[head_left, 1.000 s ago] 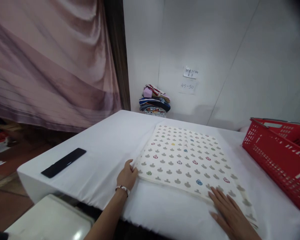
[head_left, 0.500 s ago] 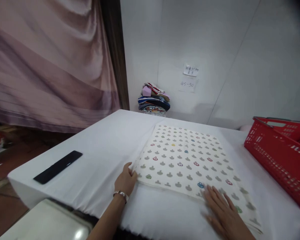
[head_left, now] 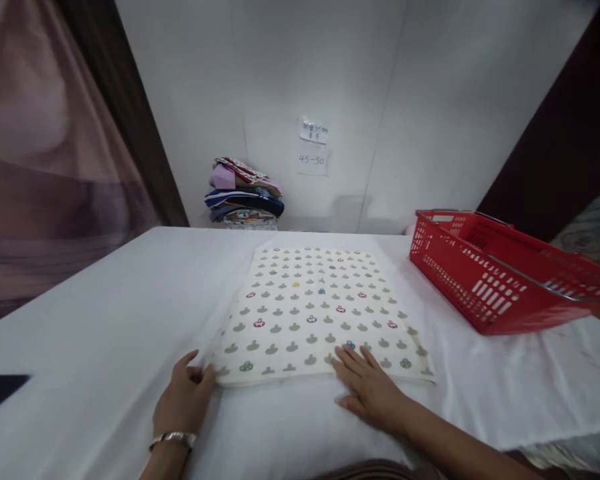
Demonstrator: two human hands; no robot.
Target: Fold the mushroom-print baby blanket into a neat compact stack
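A folded cream cloth (head_left: 310, 313) printed with small grey and coloured shapes lies flat on the white-covered table (head_left: 105, 313). My left hand (head_left: 185, 397), with a bracelet at the wrist, pinches the cloth's near left corner. My right hand (head_left: 367, 387) rests flat, fingers spread, on the cloth's near edge to the right of the middle.
A red plastic basket (head_left: 490, 273) stands at the right of the table. A pile of folded clothes (head_left: 243, 197) sits at the back by the white wall, below two paper notes (head_left: 313, 147). A black flat device (head_left: 0, 392) lies at the far left. A pink curtain (head_left: 40, 147) hangs left.
The view has swung right, so the cloth now sits centred and the black device is at the left edge. My right hand has slid left along the cloth's near edge.
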